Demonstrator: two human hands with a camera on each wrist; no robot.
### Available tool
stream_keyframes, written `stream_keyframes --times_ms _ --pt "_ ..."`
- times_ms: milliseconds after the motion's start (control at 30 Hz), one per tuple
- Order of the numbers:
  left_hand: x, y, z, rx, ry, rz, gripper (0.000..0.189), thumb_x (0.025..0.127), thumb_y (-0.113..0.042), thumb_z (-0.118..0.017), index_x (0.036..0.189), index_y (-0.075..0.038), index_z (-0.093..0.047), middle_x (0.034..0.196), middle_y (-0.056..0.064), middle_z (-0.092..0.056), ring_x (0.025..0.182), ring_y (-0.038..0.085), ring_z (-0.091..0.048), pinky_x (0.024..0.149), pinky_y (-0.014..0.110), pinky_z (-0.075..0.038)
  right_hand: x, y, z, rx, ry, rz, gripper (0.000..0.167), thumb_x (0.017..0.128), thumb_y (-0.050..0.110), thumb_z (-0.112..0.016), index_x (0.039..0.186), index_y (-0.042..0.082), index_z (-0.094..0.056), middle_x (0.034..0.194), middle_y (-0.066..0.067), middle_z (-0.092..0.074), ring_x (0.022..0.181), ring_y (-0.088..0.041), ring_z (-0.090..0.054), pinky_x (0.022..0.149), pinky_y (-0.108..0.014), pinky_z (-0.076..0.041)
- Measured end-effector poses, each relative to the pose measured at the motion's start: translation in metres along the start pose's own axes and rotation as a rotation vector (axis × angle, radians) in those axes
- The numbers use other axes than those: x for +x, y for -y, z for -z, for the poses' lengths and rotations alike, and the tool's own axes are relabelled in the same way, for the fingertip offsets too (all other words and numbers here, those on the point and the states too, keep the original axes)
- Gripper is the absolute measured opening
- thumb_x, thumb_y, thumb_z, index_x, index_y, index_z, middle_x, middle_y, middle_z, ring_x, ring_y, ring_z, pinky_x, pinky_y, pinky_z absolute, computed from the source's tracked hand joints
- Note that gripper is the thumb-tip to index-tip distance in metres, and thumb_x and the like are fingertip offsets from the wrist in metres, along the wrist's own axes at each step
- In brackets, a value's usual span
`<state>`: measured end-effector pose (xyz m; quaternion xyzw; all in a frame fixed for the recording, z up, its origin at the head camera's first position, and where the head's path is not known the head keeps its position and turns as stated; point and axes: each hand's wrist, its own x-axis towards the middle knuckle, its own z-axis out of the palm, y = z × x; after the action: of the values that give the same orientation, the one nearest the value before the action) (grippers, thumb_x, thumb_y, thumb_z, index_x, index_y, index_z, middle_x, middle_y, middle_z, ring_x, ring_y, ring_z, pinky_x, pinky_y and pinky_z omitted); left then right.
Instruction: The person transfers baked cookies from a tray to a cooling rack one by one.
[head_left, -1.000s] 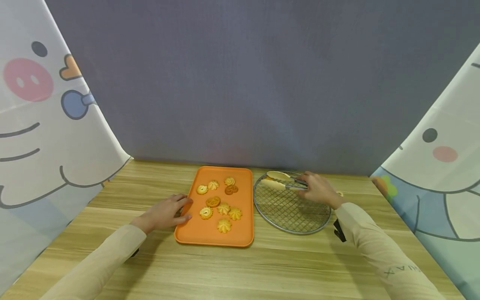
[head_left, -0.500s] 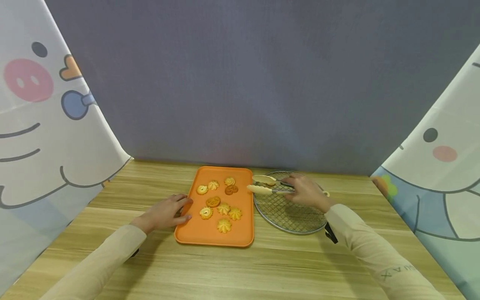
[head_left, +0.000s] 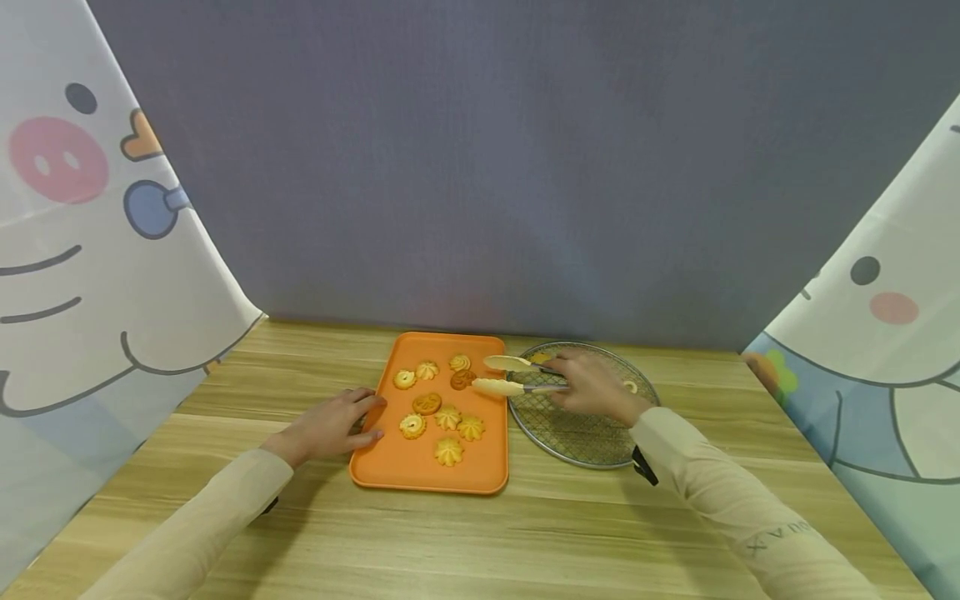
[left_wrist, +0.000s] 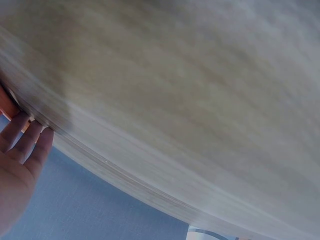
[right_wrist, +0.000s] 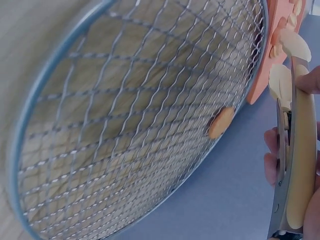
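Note:
In the head view my right hand (head_left: pixel 592 382) grips a pair of tongs (head_left: pixel 501 387) with cream tips. The tips are spread apart over the right edge of the orange tray (head_left: pixel 397 471), close to a brown cookie (head_left: pixel 462 379). I see nothing pinched between them. The right wrist view shows the fingers and thumb around the cream handle of the tongs (right_wrist: pixel 302 150). My left hand (head_left: pixel 337 427) rests at the tray's left edge, fingertips touching the rim. In the left wrist view its fingers (left_wrist: pixel 31 141) lie fairly straight against the orange edge.
A round wire rack (head_left: pixel 585 433) stands right of the tray, with one cookie (right_wrist: pixel 221 122) on its far left part. Several yellow piped cookies (head_left: pixel 448 452) lie spread on the tray. A grey cloth wall (head_left: pixel 480 167) rises behind the wooden table (head_left: pixel 450 542).
My right hand has carried the tongs leftward, from above the wire rack to over the tray's right edge, and the tips stand a little wider apart. The left hand and tray stay put.

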<state>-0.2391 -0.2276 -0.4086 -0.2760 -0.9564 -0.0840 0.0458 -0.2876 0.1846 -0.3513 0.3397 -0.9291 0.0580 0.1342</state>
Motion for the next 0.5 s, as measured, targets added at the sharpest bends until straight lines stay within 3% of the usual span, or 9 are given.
stream_keyframes --times_ms 233,500 --pt "0.001 0.001 -0.001 -0.001 0.000 -0.004 0.052 0.087 -0.044 -0.056 0.125 -0.010 -0.053 0.126 0.017 -0.051 0.114 0.037 -0.051 0.092 0.051 -0.043 0.007 0.011 -0.006 0.008 0.042 0.008 0.048 0.073 0.027 -0.070 0.116 0.006 -0.062 0.105 -0.012 -0.061 0.069 -0.014 -0.053 0.049 -0.023 -0.042" --pt "0.000 0.001 -0.001 0.003 0.002 0.001 0.052 0.086 -0.044 -0.057 0.125 -0.010 -0.053 0.126 0.017 -0.051 0.115 0.039 -0.050 0.093 0.052 -0.042 0.012 0.016 -0.014 -0.005 0.061 0.004 0.049 0.073 0.028 -0.067 0.117 0.006 -0.061 0.108 -0.013 -0.061 0.083 -0.023 -0.059 0.064 -0.037 -0.051"
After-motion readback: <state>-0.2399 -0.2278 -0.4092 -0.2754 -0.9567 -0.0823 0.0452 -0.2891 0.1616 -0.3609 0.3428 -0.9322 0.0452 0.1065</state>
